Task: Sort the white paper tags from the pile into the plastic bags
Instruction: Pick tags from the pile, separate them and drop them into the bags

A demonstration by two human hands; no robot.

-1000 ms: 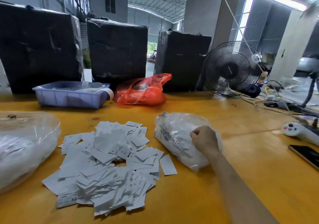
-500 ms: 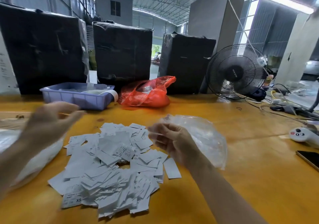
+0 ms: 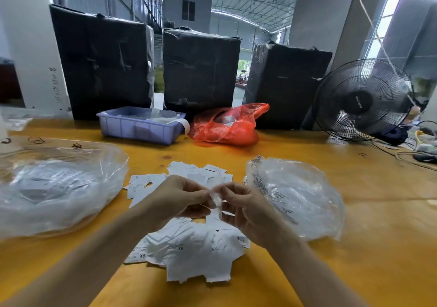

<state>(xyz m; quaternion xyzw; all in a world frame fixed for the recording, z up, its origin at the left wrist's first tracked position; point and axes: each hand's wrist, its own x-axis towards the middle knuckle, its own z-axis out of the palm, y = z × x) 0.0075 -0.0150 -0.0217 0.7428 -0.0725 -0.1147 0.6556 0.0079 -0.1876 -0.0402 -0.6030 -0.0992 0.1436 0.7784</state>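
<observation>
My left hand (image 3: 182, 196) and right hand (image 3: 238, 206) both pinch 1 small clear bag (image 3: 216, 201) above the tags (image 3: 189, 247); best to rub its lips apart at the edge and open the mouth before loading. Tags heaped on the table (image 3: 378, 235) between 2 big bags (image 3: 295, 195); "XS" reads on 2 tags, other print blurred.

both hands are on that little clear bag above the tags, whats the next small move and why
Probably pull the small clear plastic bag open at its mouth: the left hand and right hand each pinch it, it looks flat and shut, and the pile of white paper tags lies loose below.
</observation>
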